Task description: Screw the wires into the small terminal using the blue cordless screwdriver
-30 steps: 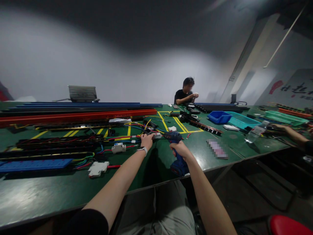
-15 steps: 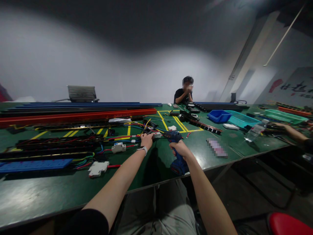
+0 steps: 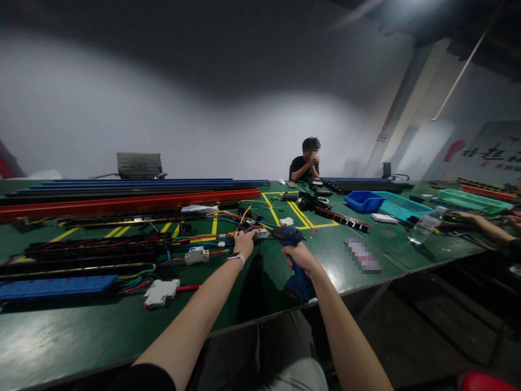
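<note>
My right hand [image 3: 302, 257] is wrapped round the handle of a blue cordless drill [image 3: 299, 283]. The drill's nose points left, at a small white circuit breaker [image 3: 261, 233]. My left hand [image 3: 243, 243], a watch on its wrist, is closed on that breaker; its fingertips are partly hidden. Coloured wires [image 3: 232, 220] run round the breaker and my left fingers. Left of this hand, a second white breaker [image 3: 197, 255] lies on the table with a red lead. Nearer to me rests a larger white breaker [image 3: 161, 294] with a thick red wire.
Wired black strips, a blue socket strip [image 3: 57, 288] and a long red rail [image 3: 130, 202] lie on the green table [image 3: 101, 328]. To the right are a blue bin [image 3: 364, 201], turquoise tray [image 3: 401, 205] and water bottle [image 3: 426, 225]. A person [image 3: 303, 165] sits opposite; another's arm [image 3: 490, 225] reaches in.
The view has tilted up slightly, so the table sits lower in it. Both hands keep their places, the drill still pointing at the breaker. At far right, more of the other person's second hand shows.
</note>
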`<action>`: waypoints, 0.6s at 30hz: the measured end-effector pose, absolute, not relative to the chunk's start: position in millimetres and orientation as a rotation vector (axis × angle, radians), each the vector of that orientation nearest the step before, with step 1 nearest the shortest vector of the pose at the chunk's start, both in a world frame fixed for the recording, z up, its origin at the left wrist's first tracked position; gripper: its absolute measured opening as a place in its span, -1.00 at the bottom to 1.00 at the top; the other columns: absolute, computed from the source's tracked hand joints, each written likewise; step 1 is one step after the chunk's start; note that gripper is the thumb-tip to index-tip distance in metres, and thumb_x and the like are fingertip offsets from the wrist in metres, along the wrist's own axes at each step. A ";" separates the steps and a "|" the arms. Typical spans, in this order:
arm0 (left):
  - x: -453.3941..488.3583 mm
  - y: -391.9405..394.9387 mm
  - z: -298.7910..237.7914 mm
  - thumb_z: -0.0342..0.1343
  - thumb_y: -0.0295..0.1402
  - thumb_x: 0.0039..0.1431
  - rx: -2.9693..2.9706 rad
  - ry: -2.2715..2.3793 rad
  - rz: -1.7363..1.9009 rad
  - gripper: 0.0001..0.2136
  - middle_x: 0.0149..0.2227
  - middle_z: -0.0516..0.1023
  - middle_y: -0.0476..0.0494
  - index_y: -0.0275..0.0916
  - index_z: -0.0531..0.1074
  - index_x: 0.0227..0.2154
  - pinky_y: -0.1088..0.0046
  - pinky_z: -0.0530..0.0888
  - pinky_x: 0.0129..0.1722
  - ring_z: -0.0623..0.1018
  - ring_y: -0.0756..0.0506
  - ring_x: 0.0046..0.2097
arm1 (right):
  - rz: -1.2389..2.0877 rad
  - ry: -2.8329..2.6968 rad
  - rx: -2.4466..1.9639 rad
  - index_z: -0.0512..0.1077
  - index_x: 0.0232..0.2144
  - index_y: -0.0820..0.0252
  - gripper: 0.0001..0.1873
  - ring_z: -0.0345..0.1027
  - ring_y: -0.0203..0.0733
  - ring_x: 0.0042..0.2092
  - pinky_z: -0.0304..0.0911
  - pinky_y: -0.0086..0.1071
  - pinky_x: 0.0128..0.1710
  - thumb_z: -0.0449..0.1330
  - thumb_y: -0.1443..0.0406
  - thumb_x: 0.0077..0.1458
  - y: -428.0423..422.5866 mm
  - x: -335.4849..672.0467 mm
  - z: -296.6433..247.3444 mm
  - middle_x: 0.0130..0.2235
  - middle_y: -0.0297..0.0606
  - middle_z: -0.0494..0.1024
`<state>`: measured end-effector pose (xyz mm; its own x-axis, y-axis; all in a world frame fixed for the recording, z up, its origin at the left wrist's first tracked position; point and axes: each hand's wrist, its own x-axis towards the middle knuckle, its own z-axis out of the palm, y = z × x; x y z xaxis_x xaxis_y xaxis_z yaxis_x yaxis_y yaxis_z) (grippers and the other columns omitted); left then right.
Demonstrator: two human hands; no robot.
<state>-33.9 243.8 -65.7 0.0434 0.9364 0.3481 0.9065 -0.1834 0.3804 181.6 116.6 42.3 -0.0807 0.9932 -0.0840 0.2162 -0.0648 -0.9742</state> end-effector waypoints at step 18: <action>-33.8 247.1 -69.1 -0.14 -0.54 0.20 2.224 1.958 0.789 -0.46 0.02 0.57 -0.11 0.04 0.40 0.16 0.14 0.02 0.14 0.34 -0.21 0.03 | 1.236 -1.379 -1.372 0.24 -0.59 0.15 -0.90 0.13 -0.35 -0.69 0.08 -0.49 -0.72 0.14 0.35 -0.18 112.8 179.9 47.0 -0.72 -0.50 0.20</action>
<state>-33.8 247.1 -69.1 0.0536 0.9443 0.3246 0.9056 -0.1830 0.3826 179.9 112.8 47.0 -0.0777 0.9931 -0.0883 0.1961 -0.0717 -0.9780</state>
